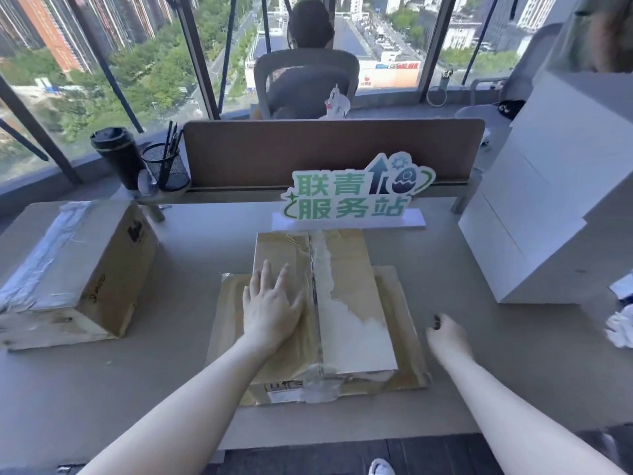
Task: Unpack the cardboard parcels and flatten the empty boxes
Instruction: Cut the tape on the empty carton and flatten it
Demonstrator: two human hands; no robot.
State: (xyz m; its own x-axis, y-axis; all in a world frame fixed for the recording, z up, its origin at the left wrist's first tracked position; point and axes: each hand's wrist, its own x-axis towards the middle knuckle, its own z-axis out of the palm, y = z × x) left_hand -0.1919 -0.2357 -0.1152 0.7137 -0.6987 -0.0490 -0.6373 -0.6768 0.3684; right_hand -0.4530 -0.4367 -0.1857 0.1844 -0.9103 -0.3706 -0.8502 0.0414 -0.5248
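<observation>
A flattened cardboard box (352, 303) lies in the middle of the grey desk (479, 371), on top of another flat sheet of cardboard (400, 303). Torn tape runs along its centre seam. My left hand (270, 310) presses flat on its left half with fingers spread. My right hand (445, 334) hovers just right of the cardboard, fingers loosely curled, holding nothing. A taped, closed parcel (75, 269) stands at the left of the desk.
A green and white sign (352, 197) stands behind the flat box, before a brown divider (325, 149). White boxes (548, 217) are stacked at the right, with crumpled paper (620, 327) near them. A dark cup (118, 156) and a pen holder (166, 166) stand back left. A person sits beyond.
</observation>
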